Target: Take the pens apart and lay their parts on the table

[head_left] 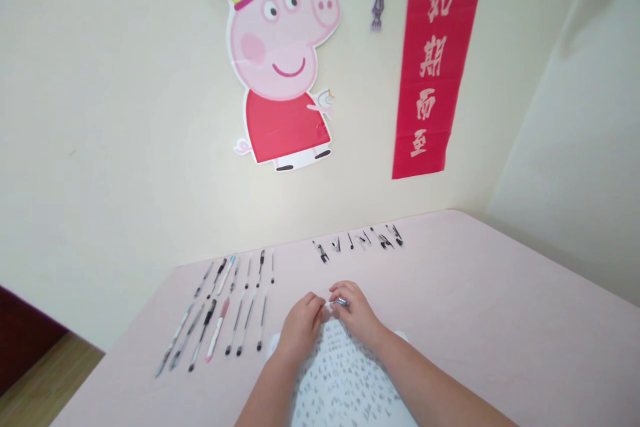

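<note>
My left hand [303, 323] is closed, its thumb and fingertips pinching the white end of a small pen part [342, 301]. From the other side, my right hand [358, 313] grips the darker, shiny grey-blue end of this piece. The two hands nearly meet over the top edge of a white sheet of paper [345, 380] covered in dark handwriting. Fingers hide much of the piece, so I cannot tell whether it is one part or two joined ones.
Left of my hands, several pens [203, 333] and slim refills [245, 323] lie in two rows on the pink tabletop [480, 320]. Small groups of black and clear pen parts [385, 239] line the back edge. Behind stands a wall with a pig cutout [280, 67] and red banner [435, 67].
</note>
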### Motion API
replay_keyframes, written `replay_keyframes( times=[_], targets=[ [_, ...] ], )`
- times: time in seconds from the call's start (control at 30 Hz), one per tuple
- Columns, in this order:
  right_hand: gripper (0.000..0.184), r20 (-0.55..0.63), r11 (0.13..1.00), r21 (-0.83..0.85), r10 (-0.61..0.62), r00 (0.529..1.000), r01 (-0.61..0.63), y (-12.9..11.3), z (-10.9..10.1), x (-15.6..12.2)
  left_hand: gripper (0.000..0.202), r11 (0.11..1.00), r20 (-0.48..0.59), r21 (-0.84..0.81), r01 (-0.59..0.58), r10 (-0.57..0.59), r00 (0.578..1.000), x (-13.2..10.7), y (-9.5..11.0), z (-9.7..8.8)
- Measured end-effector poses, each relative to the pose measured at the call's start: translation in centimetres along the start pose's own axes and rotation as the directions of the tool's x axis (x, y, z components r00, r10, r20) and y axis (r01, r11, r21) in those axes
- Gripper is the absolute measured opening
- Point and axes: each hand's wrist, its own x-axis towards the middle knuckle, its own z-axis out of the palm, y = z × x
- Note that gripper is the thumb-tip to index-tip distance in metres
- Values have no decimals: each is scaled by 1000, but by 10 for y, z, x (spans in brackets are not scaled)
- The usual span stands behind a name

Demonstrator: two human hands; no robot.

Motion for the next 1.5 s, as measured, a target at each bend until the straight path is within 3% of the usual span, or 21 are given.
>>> replay_keyframes(
  times=[0.4,0.73,1.0,1.5],
  targets=[
    [23,-3,1000,-12,13,1000,-13,-4,-2,0,17,996,-5,53,78,-78,997,1,3,-4],
    [16,-91,998,-64,7,996,-13,7,-2,1,18,993,-42,33,113,-111,993,2,1,-4],
    [15,15,986,-167,1,1000,2,1,-2,-3,19,995,-49,21,102,-101,994,1,-1,-3],
    [27,8,986,-168,-14,1000,15,5,0,-2,17,995,-50,3,100,-99,994,1,-1,-3]
  ],
)
